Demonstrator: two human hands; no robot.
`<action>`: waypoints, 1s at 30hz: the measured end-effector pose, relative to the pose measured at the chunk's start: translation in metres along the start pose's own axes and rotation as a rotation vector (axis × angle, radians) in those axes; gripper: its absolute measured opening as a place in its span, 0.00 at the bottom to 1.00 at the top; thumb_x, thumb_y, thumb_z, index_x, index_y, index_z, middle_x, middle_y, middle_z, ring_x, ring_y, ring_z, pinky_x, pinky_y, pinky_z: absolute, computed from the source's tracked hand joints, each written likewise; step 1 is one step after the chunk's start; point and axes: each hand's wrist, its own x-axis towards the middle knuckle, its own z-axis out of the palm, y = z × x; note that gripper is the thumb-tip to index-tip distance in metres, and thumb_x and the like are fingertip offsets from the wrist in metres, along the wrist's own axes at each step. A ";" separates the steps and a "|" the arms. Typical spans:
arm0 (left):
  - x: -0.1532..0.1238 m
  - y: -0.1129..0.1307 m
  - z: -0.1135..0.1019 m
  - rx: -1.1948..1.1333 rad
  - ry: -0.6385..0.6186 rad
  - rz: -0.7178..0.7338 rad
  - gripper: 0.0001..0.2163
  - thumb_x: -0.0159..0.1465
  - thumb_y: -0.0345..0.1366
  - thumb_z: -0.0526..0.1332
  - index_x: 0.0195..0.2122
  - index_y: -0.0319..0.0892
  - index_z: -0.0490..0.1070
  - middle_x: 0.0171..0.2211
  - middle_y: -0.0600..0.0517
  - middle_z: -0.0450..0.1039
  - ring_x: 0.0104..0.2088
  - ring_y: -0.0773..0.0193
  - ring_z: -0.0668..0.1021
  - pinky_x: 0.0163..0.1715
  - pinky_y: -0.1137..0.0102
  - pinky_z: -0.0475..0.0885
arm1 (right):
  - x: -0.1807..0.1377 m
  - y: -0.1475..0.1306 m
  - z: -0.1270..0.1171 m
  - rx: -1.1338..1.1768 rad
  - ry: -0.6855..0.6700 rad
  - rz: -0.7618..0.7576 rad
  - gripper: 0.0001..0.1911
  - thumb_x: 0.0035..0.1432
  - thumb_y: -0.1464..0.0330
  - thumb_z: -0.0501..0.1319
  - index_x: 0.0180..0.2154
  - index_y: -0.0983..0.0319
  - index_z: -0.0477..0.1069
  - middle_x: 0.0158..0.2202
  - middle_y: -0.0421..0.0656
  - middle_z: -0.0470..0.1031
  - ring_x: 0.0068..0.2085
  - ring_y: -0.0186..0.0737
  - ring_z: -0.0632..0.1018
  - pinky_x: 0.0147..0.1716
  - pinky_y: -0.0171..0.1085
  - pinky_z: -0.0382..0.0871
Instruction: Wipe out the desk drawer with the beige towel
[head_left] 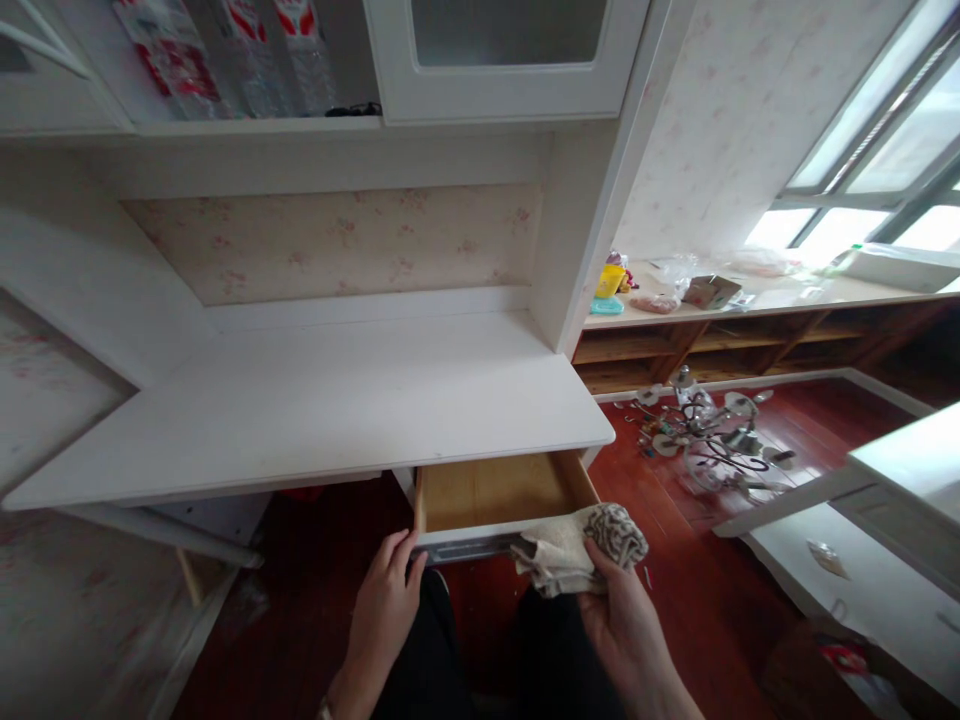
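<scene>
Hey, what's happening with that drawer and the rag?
A person is at a white desk with its drawer pulled open, wooden bottom showing. The left hand rests on the drawer's front edge. The right hand holds a crumpled beige cloth against the drawer's front right corner. A lamp fitting lies on the red floor beyond.

A shallow drawer [495, 492] stands pulled partway out from under the right end of a white desk [337, 400], its bare, light wooden floor showing and nothing visible inside; a metal strip runs beneath its white front. The left hand [386, 600] lays outstretched fingers against that front. At the drawer's front right corner sits a crumpled beige cloth [581, 548] with a brown-patterned fold on top, bunched in the right hand [626, 620].
</scene>
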 end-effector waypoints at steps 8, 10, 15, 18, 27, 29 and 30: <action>0.007 0.006 -0.010 0.288 -0.002 0.072 0.12 0.66 0.38 0.57 0.49 0.45 0.71 0.53 0.44 0.68 0.52 0.52 0.72 0.50 0.58 0.71 | -0.022 -0.042 0.017 0.051 0.026 0.220 0.21 0.61 0.78 0.53 0.56 0.68 0.65 0.44 0.51 0.79 0.45 0.45 0.80 0.46 0.43 0.77; 0.013 0.008 -0.015 0.315 -0.014 0.067 0.12 0.65 0.37 0.58 0.48 0.45 0.72 0.54 0.44 0.67 0.52 0.52 0.72 0.50 0.58 0.71 | -0.028 -0.054 0.018 0.035 0.003 0.189 0.21 0.62 0.77 0.51 0.56 0.67 0.65 0.45 0.52 0.78 0.46 0.45 0.80 0.46 0.43 0.77; 0.024 0.015 -0.025 0.332 -0.041 0.082 0.19 0.62 0.35 0.62 0.54 0.43 0.68 0.56 0.42 0.65 0.55 0.51 0.70 0.53 0.58 0.68 | -0.039 -0.082 0.020 0.025 -0.007 0.083 0.20 0.63 0.75 0.50 0.55 0.66 0.68 0.49 0.51 0.77 0.47 0.44 0.79 0.47 0.41 0.76; 0.027 0.018 -0.030 0.339 -0.043 0.088 0.22 0.61 0.36 0.62 0.57 0.42 0.65 0.58 0.40 0.62 0.57 0.49 0.67 0.56 0.57 0.65 | -0.040 -0.092 0.016 0.027 0.005 -0.002 0.19 0.63 0.75 0.51 0.54 0.65 0.69 0.50 0.49 0.77 0.48 0.42 0.79 0.46 0.39 0.76; 0.035 0.019 -0.027 0.318 -0.091 0.112 0.33 0.57 0.43 0.66 0.62 0.39 0.60 0.64 0.38 0.54 0.63 0.47 0.60 0.60 0.53 0.60 | -0.049 -0.101 -0.001 0.030 0.068 -0.051 0.19 0.61 0.76 0.52 0.52 0.63 0.71 0.49 0.48 0.77 0.48 0.41 0.79 0.44 0.37 0.77; 0.041 0.021 -0.025 0.315 -0.109 0.126 0.36 0.56 0.46 0.67 0.63 0.40 0.58 0.65 0.39 0.53 0.64 0.47 0.59 0.61 0.52 0.58 | -0.047 -0.105 -0.005 0.030 0.055 -0.069 0.18 0.61 0.76 0.53 0.51 0.63 0.71 0.49 0.48 0.77 0.47 0.41 0.79 0.43 0.36 0.77; 0.044 0.023 -0.024 0.318 -0.115 0.135 0.37 0.56 0.47 0.67 0.64 0.41 0.56 0.66 0.39 0.52 0.64 0.46 0.58 0.61 0.51 0.57 | -0.045 -0.107 -0.006 0.025 0.051 -0.076 0.18 0.61 0.75 0.53 0.51 0.62 0.72 0.49 0.48 0.77 0.47 0.41 0.79 0.43 0.36 0.77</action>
